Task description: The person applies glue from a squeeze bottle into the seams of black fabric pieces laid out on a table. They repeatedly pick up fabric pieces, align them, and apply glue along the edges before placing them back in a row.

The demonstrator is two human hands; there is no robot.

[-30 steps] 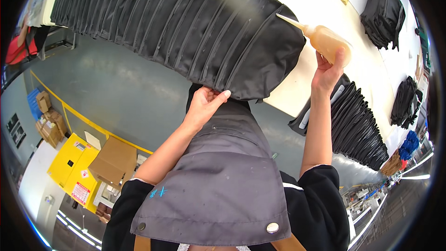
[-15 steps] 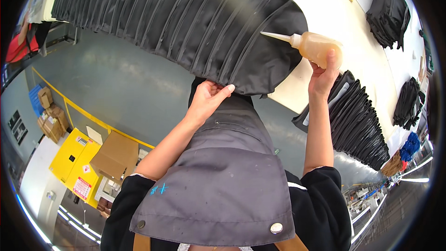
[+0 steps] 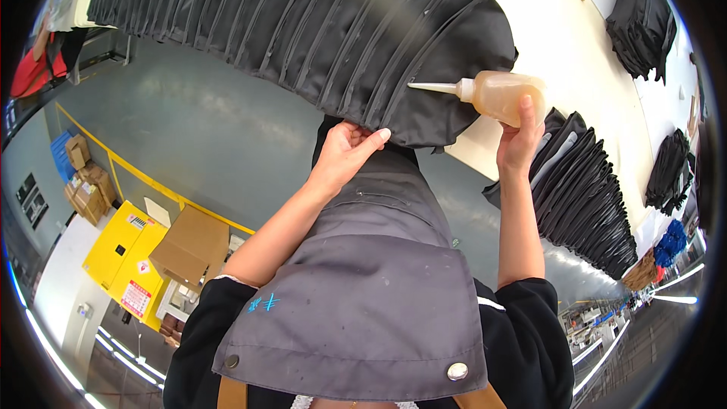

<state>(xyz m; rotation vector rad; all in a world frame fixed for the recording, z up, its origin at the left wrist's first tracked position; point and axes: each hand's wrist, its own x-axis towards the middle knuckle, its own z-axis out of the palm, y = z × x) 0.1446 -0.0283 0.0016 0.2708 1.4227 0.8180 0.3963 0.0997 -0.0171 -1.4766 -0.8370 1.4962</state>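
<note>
Black fabric [image 3: 303,38] is fanned along the near table [image 3: 556,49] edge, left fingers [image 3: 374,141] pinching it, right fingers [image 3: 525,115] hugging a bottle [image 3: 500,93].

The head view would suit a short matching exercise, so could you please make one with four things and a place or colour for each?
Things:
1. Squeeze bottle
2. Left hand
3. Apron
4. Cabinet

Places and colours:
A. Yellow, at the lower left of the picture
B. Grey, in the lower middle of the picture
C. Held in the right hand, nozzle pointing left
D. At the near edge of the black fabric pieces

Right pairs: 1-C, 2-D, 3-B, 4-A.
</note>
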